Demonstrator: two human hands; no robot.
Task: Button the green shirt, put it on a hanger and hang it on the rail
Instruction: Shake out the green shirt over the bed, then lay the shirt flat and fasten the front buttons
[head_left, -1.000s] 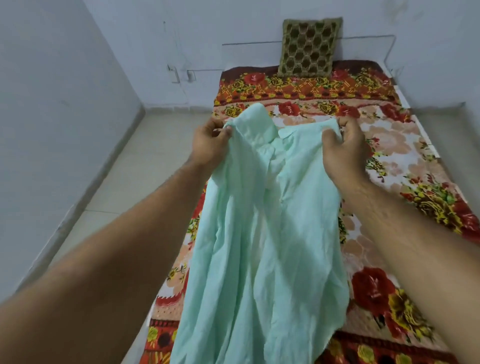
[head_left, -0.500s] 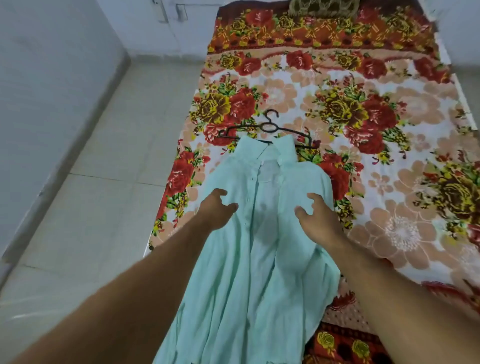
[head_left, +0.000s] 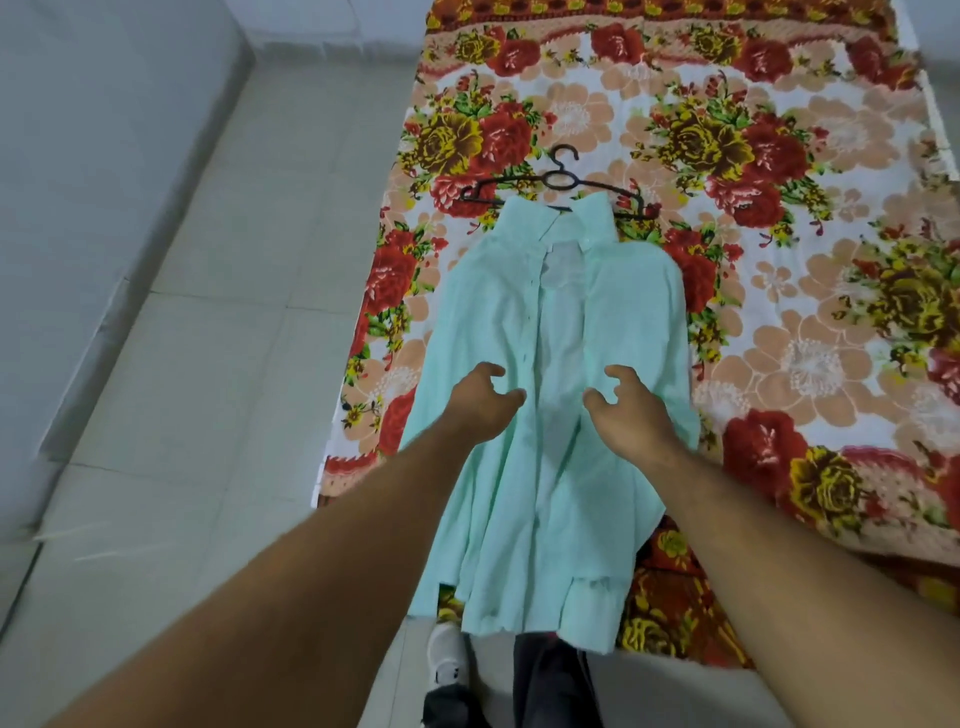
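Currently: green shirt, pale mint, unbuttoned, spread flat on floral bedspread, collar overlapping black hanger. Left hand and right hand loosely open, holding nothing. Lower on the shirt front than half a second ago.

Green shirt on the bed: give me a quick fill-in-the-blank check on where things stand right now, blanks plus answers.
1. The green shirt lies spread on the floral ____.
2. The black hanger lies just beyond the shirt's ____.
3. The left hand and right hand are both ____, gripping nothing.
4. The shirt's front is still ____.

Missing words: bedsheet; collar; open; unbuttoned
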